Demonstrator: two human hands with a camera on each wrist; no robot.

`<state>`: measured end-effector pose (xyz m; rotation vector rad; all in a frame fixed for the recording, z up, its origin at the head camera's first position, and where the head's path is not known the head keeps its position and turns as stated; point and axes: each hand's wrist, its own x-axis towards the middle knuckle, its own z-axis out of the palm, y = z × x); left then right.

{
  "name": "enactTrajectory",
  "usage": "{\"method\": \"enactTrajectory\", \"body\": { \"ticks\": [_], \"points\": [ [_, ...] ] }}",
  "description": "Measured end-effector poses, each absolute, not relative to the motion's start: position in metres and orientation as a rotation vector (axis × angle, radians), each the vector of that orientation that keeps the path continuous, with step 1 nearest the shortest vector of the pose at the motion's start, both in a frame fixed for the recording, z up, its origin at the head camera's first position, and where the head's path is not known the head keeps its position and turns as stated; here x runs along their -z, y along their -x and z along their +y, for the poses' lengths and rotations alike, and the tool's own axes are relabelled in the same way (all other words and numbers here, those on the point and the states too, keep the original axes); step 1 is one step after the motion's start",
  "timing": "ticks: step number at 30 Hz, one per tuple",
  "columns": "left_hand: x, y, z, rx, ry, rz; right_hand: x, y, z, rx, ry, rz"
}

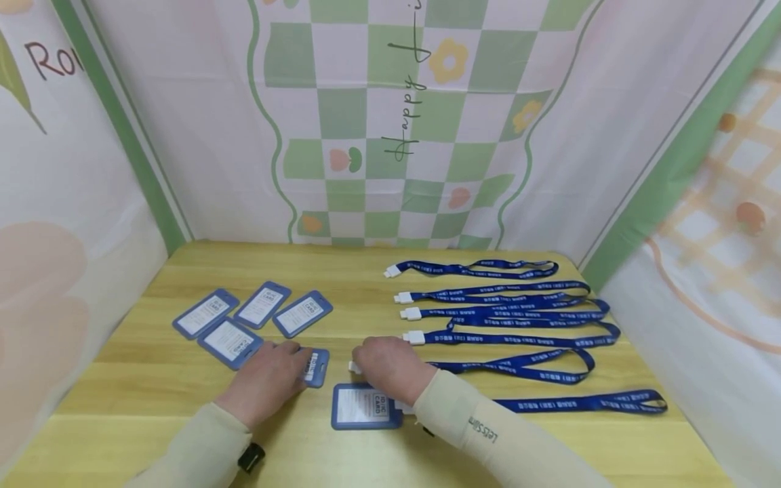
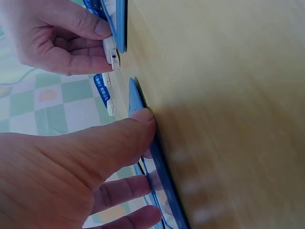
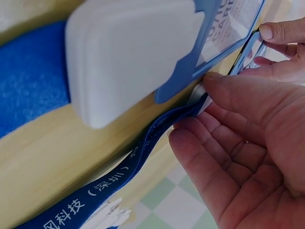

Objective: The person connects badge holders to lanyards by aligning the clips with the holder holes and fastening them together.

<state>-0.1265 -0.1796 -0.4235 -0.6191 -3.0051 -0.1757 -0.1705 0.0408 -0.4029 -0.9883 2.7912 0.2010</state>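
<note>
My left hand (image 1: 265, 379) is over a blue ID card holder (image 1: 318, 371) on the table, thumb at one long edge and fingers across the other side. In the left wrist view, the thumb presses this holder's (image 2: 161, 162) edge. Just to the right, my right hand (image 1: 393, 366) pinches the white clip (image 1: 353, 367) of a blue lanyard (image 1: 549, 366) between thumb and fingers. Nearer me lies another card holder (image 1: 350, 408), joined to the white clip (image 3: 128, 57) of a second lanyard (image 1: 586, 404); my right wrist partly covers that joint in the head view.
Several more blue card holders (image 1: 262, 305) lie at the left of the wooden table (image 1: 342, 271). At the right, several lanyards (image 1: 506, 313) are laid out in rows, white clips facing left. A patterned cloth (image 1: 390, 122) hangs behind the table.
</note>
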Motion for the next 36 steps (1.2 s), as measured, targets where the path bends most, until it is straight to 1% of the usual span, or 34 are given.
{"method": "enactTrajectory", "body": {
  "ticks": [9,13,17,24,36],
  "points": [
    [0.4232,0.1283,-0.178,0.238,0.595,-3.042,0.4017,0.1687,0.0398,-0.227,1.009,2.802],
    [0.4238,0.1299,-0.1788,0.265,0.624,-3.053,0.4021,0.1687,0.0398,-0.213,1.008,2.797],
    [0.4229,0.1309,-0.1795,0.262,0.657,-3.052,0.4028,0.1686,0.0403,-0.224,1.018,2.795],
    [0.4193,0.1326,-0.1782,0.244,0.618,-3.105,0.4031,0.1685,0.0402,-0.231,1.028,2.794],
    [0.4233,0.1318,-0.1809,0.261,0.638,-3.096,0.4028,0.1686,0.0368,-0.255,1.031,2.801]
  ]
}}
